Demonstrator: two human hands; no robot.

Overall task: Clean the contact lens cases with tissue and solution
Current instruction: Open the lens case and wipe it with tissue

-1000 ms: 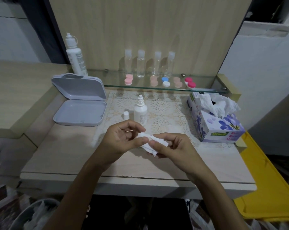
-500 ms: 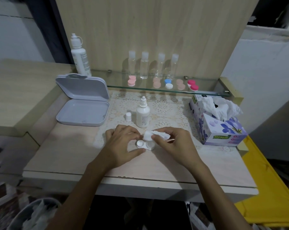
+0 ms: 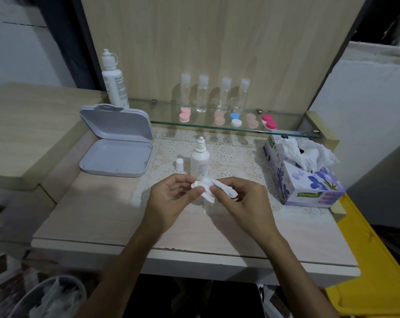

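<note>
Left hand (image 3: 171, 198) pinches the case (image 3: 195, 185) above the tabletop (image 3: 102, 216) centre, steadying it; right hand (image 3: 238, 198) grips the tissue (image 3: 219, 191) against it, evidently to wipe.

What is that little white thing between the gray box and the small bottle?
In the head view, the bottle's small white cap stands between the open gray box and the small bottle.

Your table (image 3: 98, 216), pale wood, fills the frame's centre. On it: lace mat (image 3: 238, 154) at centre; open grey case (image 3: 116, 157) left; uncapped solution bottle (image 3: 200, 160) with loose cap (image 3: 179, 164) just beside it; tissue box (image 3: 302, 180) right. Glass shelf (image 3: 293, 131) above carries lens cases (image 3: 235, 119) and clear bottles (image 3: 202, 92).
</note>
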